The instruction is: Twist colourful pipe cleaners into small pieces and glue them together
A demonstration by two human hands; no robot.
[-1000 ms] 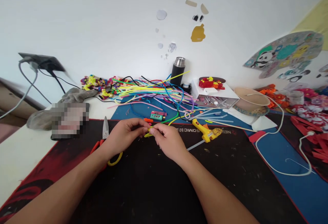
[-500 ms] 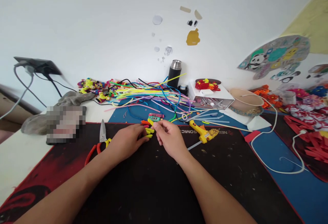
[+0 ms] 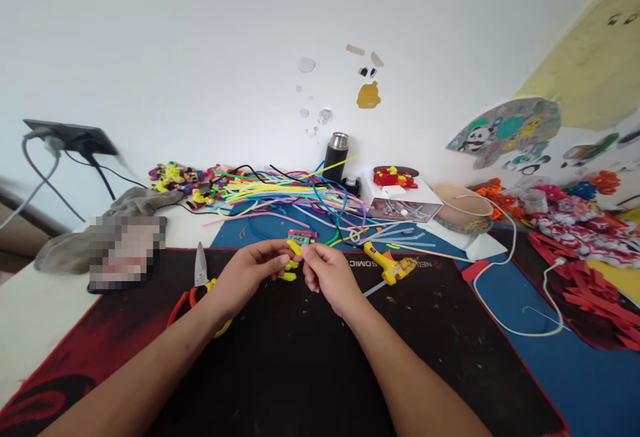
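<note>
Between my two hands is a small fuzzy yellow piece (image 3: 294, 246), apparently bent pipe cleaner. My left hand (image 3: 250, 270) pinches its left side with thumb and forefinger. The closed fingers of my right hand (image 3: 330, 274) grip its other end, partly hiding it. Just below, more yellow pieces (image 3: 289, 276) lie on the black mat (image 3: 280, 364). Behind the fingers sits a small pink and teal box (image 3: 301, 236). Scissors (image 3: 201, 267) with red and yellow handles lie left of my left forearm, which partly covers them. A yellow glue gun (image 3: 393, 266) rests right of my right hand.
A heap of colourful pipe cleaners (image 3: 280, 190) spreads along the back. Behind it stand a black thermos (image 3: 336, 157) and a white box (image 3: 430, 208). A beige bowl (image 3: 463, 202), a white cable (image 3: 493, 300) and red strips (image 3: 575, 284) are on the right; a phone (image 3: 127, 254) lies left.
My left hand has come up from the yellow pieces on the mat to the piece in my right hand, and now grips it too. The view has shifted slightly.
</note>
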